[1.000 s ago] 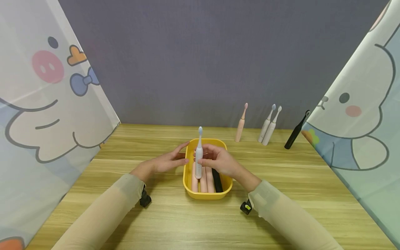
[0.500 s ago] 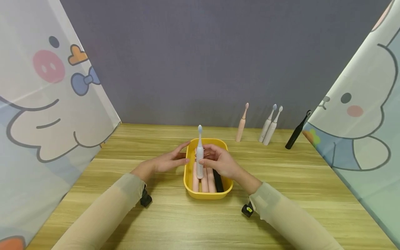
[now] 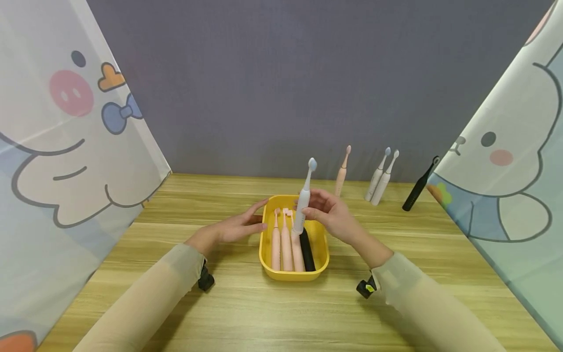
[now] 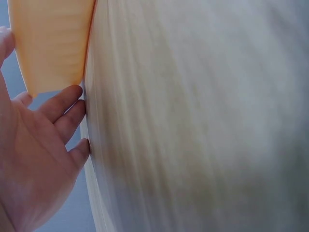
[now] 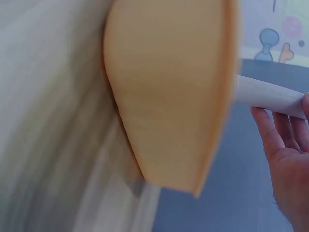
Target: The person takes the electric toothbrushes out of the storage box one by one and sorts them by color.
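Observation:
My right hand (image 3: 333, 215) pinches a white electric toothbrush (image 3: 301, 210) by its handle, brush head up and leaning right, above the right side of a yellow bin (image 3: 293, 276). In the right wrist view the thumb and fingers grip its white handle (image 5: 270, 96). At the bin's left wall rests my left hand (image 3: 233, 227), fingers extended; the left wrist view has the fingertips (image 4: 72, 94) by the wall's lower part. Inside the bin lie several pink toothbrushes (image 3: 287, 247) side by side, with a black toothbrush (image 3: 307, 252) to their right.
Behind the bin to the right stand a pink toothbrush (image 3: 342, 173), two white toothbrushes (image 3: 375, 181) (image 3: 382, 185) close together, and a black toothbrush (image 3: 415, 190) farther right. A grey panel (image 3: 281, 88) closes the back. Printed cloth walls (image 3: 48, 146) flank the wooden table (image 3: 211, 313).
My right hand has carried the white toothbrush up and to the right from over the pink toothbrushes, uncovering their heads. The left hand stays at the bin.

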The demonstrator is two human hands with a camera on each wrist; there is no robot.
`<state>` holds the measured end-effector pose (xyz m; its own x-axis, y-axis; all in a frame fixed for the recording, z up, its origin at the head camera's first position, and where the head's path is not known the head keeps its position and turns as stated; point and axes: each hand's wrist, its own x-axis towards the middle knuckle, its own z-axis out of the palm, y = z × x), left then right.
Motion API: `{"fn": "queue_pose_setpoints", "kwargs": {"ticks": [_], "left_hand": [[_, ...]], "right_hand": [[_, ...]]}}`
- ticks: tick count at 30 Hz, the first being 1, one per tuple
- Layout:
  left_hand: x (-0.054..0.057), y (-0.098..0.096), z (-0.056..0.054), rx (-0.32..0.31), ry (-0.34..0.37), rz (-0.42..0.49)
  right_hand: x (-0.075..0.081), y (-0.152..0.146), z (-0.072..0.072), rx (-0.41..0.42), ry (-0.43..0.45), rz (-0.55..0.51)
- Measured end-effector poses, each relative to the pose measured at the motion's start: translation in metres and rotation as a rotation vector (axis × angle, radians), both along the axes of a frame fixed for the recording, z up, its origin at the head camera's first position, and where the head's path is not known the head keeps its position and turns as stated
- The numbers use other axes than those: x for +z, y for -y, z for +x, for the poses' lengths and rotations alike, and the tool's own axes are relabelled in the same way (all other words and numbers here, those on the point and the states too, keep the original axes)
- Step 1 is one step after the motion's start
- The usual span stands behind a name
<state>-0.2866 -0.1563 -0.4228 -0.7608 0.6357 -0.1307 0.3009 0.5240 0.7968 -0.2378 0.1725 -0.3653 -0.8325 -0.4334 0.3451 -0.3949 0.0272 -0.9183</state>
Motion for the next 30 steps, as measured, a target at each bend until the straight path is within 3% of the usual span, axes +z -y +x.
{"fn": "queue_pose_setpoints", "kwargs": {"ticks": [6,13,21,30], "left_hand": [[-0.001,0.000,0.000,0.006,0.002,-0.008],[-0.002,0.000,-0.001,0.003,0.011,0.007],[-0.005,0.001,-0.001,0.008,0.013,0.005],[-0.004,0.001,-0.001,0.008,0.024,0.014]], "right_hand": [[0.014,-0.031,0.001,-0.054,-0.038,-0.022],[0.016,-0.073,-0.002,-0.127,-0.096,-0.017],[0.005,-0.115,0.000,-0.274,-0.081,0.071],[-0.013,-0.161,-0.010,-0.375,-0.060,0.054]]}}
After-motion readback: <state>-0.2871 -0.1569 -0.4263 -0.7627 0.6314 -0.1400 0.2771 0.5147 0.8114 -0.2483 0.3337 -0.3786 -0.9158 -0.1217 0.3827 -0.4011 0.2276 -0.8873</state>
